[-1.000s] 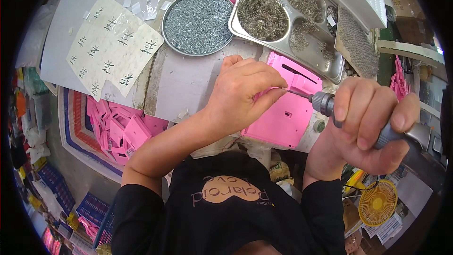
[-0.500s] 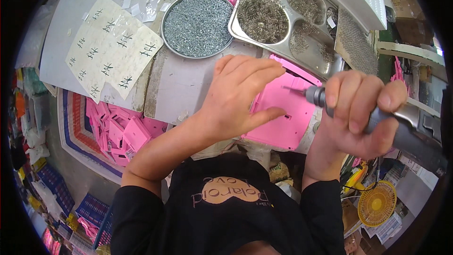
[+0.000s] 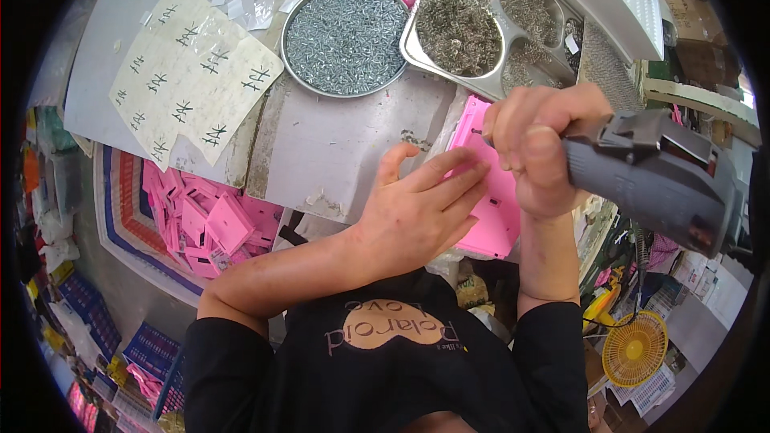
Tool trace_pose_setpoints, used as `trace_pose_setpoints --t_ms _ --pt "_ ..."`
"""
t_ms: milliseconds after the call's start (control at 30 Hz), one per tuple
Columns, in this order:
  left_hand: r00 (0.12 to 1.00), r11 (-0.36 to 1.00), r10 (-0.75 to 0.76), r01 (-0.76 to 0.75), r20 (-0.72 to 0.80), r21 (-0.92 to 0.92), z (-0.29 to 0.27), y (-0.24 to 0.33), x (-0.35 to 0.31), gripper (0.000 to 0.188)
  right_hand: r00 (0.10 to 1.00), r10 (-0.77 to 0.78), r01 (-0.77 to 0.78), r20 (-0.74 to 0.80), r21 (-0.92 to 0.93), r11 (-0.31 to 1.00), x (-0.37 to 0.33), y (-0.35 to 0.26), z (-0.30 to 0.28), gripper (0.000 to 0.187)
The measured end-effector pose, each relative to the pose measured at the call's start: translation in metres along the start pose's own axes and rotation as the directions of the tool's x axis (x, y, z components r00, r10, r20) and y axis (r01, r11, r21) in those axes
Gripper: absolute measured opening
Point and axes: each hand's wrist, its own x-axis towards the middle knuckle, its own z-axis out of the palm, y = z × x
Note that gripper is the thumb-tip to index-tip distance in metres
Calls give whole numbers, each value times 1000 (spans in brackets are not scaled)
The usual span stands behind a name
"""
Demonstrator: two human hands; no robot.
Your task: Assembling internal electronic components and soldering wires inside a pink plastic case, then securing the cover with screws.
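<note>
A pink plastic panel [image 3: 499,188] is in front of me at the table's near edge, tilted so that its left rim shows; a small dark slot is in its face. My left hand [image 3: 425,204] rests over its left side, fingers stretched out and apart, the fingertips against the panel. My right hand [image 3: 541,140] is wrapped round the front of a grey electric screwdriver [image 3: 650,176]. The tool lies nearly level, its nose toward the upper part of the panel. The fist hides most of the bit, and I cannot tell whether the tip touches a screw.
A round metal dish of screws [image 3: 345,40] stands beyond my left hand. Right of it is a steel compartment tray [image 3: 417,46] of small springs. A marked sheet [image 3: 172,72] lies at the left. Below it sits a bin of pink parts [image 3: 216,228]. A yellow basket [image 3: 635,349] is lower right.
My right hand has moved left and away from me with the screwdriver. My left hand has come nearer to me, its fingers now lower on the panel. The panel has tilted.
</note>
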Motion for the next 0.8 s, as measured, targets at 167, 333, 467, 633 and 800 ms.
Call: trace_pose_setpoints --t_ms 167,333,467,633,800 --pt "1000 1000 -5 5 10 28 0 3 1 33 999 -13 17 39 -111 994 0 9 -11 24" --pt "1000 999 -3 2 25 39 1 6 0 41 988 -125 108 92 174 979 6 -27 -33 30" --pt "997 1000 -5 3 79 25 -12 14 1 41 983 -181 178 -3 188 966 -1 -73 -56 33" --pt "993 986 94 -83 72 -142 -1 29 23 38 949 -57 61 -309 2 998 -52 -84 -75 24" --pt "986 990 123 -130 113 51 35 5 94 31 840 -12 -19 -543 -52 998 -68 -88 -88 19"
